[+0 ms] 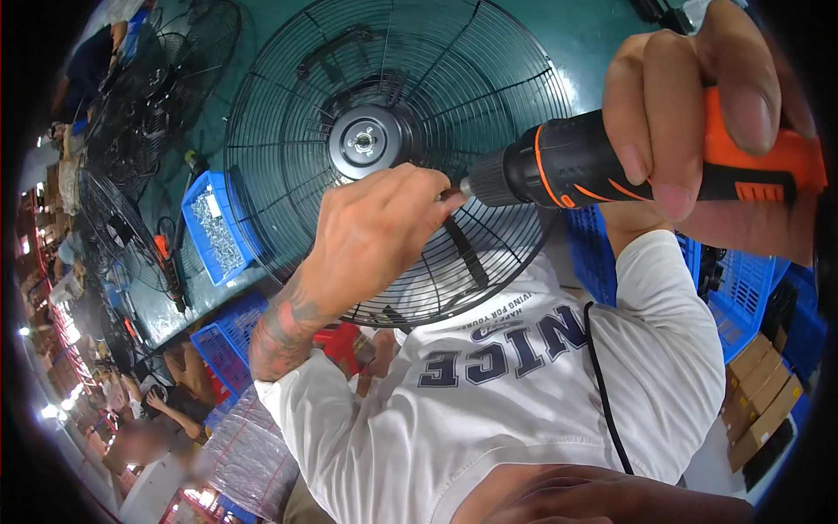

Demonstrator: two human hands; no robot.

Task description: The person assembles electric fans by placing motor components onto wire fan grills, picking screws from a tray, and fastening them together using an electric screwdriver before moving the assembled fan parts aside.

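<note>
My right hand (690, 122) is wrapped round an orange and black cordless screwdriver (572, 162), its chuck pointing left. At the chuck's tip, the fingers of my left hand (380, 227) are pinched together; whatever sits between them is too small to make out. Both hands are above a round black wire fan guard (288, 218) lying on the green table. A dark fan motor (362, 144) with a central shaft shows in the middle of the guard, just beyond my left hand.
A blue bin (216, 225) of small screws stands left of the guard. Another power screwdriver (168, 262) hangs or lies beside it. More wire fan guards (131, 113) crowd the far left. Blue crates (738, 301) and cardboard boxes (759, 393) are at right. Other people are at left.
</note>
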